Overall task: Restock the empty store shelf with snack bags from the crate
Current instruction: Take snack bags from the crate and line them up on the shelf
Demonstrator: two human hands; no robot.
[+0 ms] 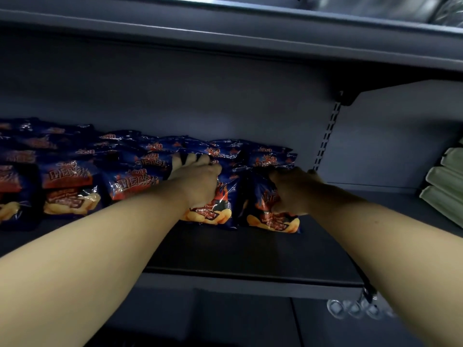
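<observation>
Dark blue snack bags [72,186] with red and orange print stand in rows on the grey shelf [250,251], from the left edge to about the middle right. My left hand [198,179] lies on a bag [208,214] in the front row, its fingers reaching over the bag's top edge. My right hand [293,191] grips the top of the rightmost bag [273,221], fingers curled into its crinkled foil. Both bags stand on the shelf side by side. The crate is out of view.
A perforated upright [325,139] and a grey divider panel [390,136] bound the shelf bay on the right. Pale green packs [446,186] lie stacked beyond it. Another shelf [225,33] runs overhead. Cans [355,309] show on a lower level at bottom right.
</observation>
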